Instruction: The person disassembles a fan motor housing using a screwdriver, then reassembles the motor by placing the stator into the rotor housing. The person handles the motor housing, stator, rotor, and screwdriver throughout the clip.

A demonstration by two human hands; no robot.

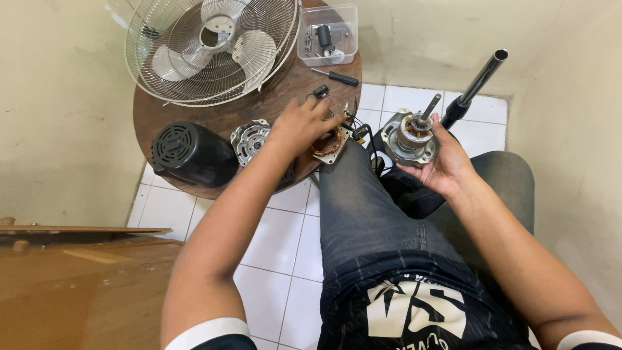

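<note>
From my view over the hands, the left hand point(303, 123) lay palm down on the stator point(329, 144), a ring of copper windings sitting right at the near edge of the round wooden tabletop point(194, 116), partly over the person's knee; its fingers point(327, 122) were spread across the part and pressing on it rather than wrapped round it, with a tangle of dark wires point(353, 123) just beyond the fingertips. The right hand point(440, 162) was off the tabletop, above the white floor tiles point(278, 240), cupped under the rotor assembly point(409, 137) with its fingers curled up around the metal housing and the shaft pointing up and away. A black pole point(476, 84) leaned close behind that hand, leaving little room on that side, and the wall stood near to the right. On the tabletop, a metal end plate point(249, 139) sat just beside the left wrist, touching or nearly touching a black motor cover point(191, 155) that overhung the near edge. Farther back lay the wire fan guard with blades point(210, 48), a clear plastic box of small parts point(327, 35) at the far rim, and a screwdriver point(337, 76) beside it. Bare wood showed only in a narrow band between the guard and the left hand.
</note>
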